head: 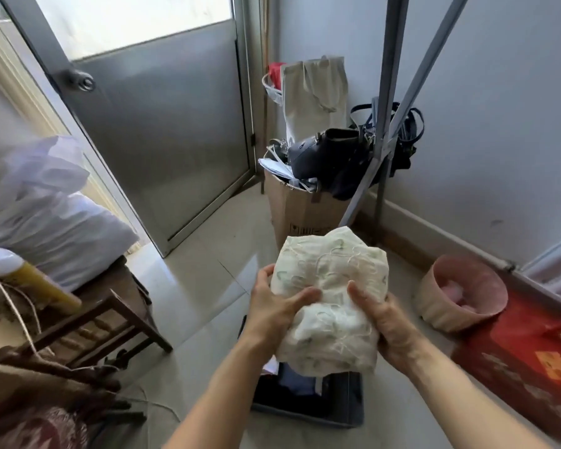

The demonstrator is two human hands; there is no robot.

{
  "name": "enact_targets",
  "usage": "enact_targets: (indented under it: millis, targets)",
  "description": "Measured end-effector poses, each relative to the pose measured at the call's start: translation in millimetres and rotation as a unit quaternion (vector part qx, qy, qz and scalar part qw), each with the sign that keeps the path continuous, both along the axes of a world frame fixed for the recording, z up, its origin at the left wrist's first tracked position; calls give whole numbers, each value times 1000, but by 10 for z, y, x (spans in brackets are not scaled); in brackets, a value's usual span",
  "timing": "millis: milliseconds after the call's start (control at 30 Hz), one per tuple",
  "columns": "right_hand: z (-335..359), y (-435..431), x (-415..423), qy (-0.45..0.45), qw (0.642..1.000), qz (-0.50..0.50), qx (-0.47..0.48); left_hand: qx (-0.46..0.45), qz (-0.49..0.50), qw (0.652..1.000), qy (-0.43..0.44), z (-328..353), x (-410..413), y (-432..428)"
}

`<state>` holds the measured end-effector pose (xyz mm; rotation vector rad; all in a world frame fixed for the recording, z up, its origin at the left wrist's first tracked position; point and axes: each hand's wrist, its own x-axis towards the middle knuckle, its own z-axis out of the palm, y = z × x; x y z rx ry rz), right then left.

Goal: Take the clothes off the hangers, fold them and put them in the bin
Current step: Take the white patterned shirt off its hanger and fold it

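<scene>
A: So, how far along does this look?

B: Partway, I'd judge. Nearest, the left hand [272, 306] and the right hand [386, 319] grip a folded pale garment [331, 280] from either side. The fingers [302, 294] are curled round the bundle, with the thumbs pressed onto its top. It hangs just above the dark bin [355, 396] on the floor and is not yet in it.

A: Anything in the bin already?

B: Yes, dark blue folded clothes [298, 380] lie inside, so some pieces seem finished. This one looks folded and needs only lowering in.

A: And what's left on hangers?

B: Cannot tell. No hanger shows. Only the legs of the metal rack [391, 92] are in view, and its top is cut off.

A: The room?

B: The floor [208, 286] is pale glossy tile. To the left is a wooden chair [88, 325], with a yellow bottle [36, 283] and a white bundle [46, 205] beyond it. Right of the bin sits a pink basket [434, 306], just beside a red box [531, 361]. Farther back, a cardboard box [302, 212] holds a dark handbag [327, 153]. A canvas tote [314, 92] stands behind it in the corner. A grey metal door [162, 124] with a frosted pane is at the far end.
</scene>
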<state>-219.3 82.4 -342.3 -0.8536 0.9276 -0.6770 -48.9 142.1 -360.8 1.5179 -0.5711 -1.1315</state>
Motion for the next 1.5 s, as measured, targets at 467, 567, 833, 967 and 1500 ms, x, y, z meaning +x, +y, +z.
enact_targets:
  millis: [467, 567, 833, 967, 1500]
  targets:
    - [-2114, -1021, 506, 94, 992, -69, 54, 41, -156, 982, 94, -1851, 701, -692]
    - [-2790, -988, 470, 119, 987, -63, 86, 42, -127, 986, 95, -2502, 637, -622]
    - [-4316, -827, 330, 179, 973, -20, 144, 115, -82, 988, 57, -4042, 452, -416]
    - [-4845, -831, 350, 187, 970, -7, 156, 139, -89, 986, 27, -4616, 426, -414]
    - [-5573, -804, 216, 571, 633, 324, -411, 241, -246, 857, -382, -5528, 294, -663]
